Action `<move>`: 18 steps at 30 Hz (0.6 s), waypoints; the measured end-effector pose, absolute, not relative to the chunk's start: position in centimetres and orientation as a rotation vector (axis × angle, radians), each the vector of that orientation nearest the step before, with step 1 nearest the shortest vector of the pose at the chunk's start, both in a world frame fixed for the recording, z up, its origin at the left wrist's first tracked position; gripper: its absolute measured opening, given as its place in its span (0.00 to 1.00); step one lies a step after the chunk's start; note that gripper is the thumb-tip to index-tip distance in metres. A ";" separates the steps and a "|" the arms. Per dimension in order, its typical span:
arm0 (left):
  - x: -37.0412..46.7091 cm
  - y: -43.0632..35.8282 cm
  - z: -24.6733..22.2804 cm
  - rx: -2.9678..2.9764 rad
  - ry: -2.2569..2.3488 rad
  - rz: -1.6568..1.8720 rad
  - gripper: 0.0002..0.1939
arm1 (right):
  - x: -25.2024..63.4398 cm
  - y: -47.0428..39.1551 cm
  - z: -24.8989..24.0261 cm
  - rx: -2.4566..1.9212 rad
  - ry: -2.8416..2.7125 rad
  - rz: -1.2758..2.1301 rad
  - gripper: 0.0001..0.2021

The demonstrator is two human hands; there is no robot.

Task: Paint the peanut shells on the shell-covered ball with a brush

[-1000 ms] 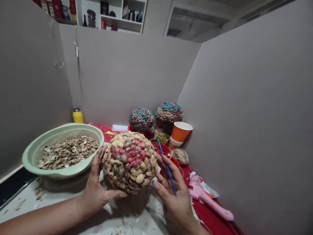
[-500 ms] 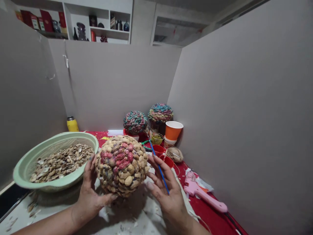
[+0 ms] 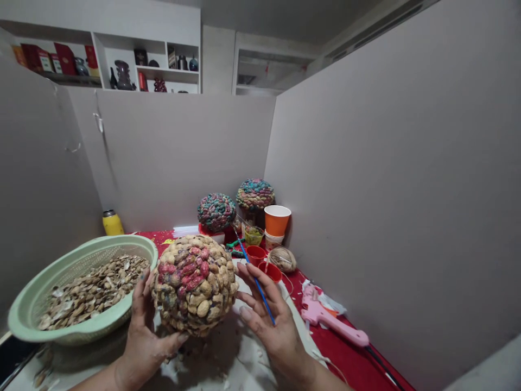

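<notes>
A round ball covered in peanut shells [image 3: 203,293] is in front of me, mostly tan with a pink-red painted patch on its upper face. My left hand [image 3: 146,326] grips it from the left, thumb low at the front and fingers along the side. On the other side is my right hand [image 3: 271,320], with a blue paintbrush [image 3: 258,285] lodged between thumb and fingers, its bristle end pointing up and away. The right fingertips are close to the ball's right side; I cannot tell whether they touch it.
A green strainer basket [image 3: 20,312] of shells stands left. Behind are two painted shell balls [image 3: 216,212], an orange paper cup [image 3: 278,221], red cups [image 3: 255,254] and a twine roll [image 3: 283,259]. A pink glue gun [image 3: 334,320] lies right. Grey partitions [image 3: 175,146] enclose the table.
My view has tilted up slightly and shifted, so the scene sits lower and further left. Both hands keep their places around the ball, and the brush stays in the right hand.
</notes>
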State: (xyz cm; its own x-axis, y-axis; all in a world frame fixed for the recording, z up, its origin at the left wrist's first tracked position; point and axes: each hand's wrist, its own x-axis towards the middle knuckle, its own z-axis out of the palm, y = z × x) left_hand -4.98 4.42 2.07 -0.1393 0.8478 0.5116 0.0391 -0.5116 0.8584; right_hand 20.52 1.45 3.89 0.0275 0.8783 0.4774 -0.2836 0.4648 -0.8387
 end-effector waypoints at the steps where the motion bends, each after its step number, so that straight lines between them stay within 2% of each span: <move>1: -5.0 4.5 2.1 1.519 1.010 1.713 0.69 | 20.5 1.4 3.9 -0.621 -1.232 0.982 0.29; 8: -4.9 4.3 2.7 1.497 0.977 1.729 0.66 | 20.5 1.4 4.2 -0.619 -1.279 0.891 0.28; 18: -4.9 3.6 6.6 1.271 0.991 1.726 0.66 | 21.0 1.6 4.3 -0.646 -1.266 0.719 0.26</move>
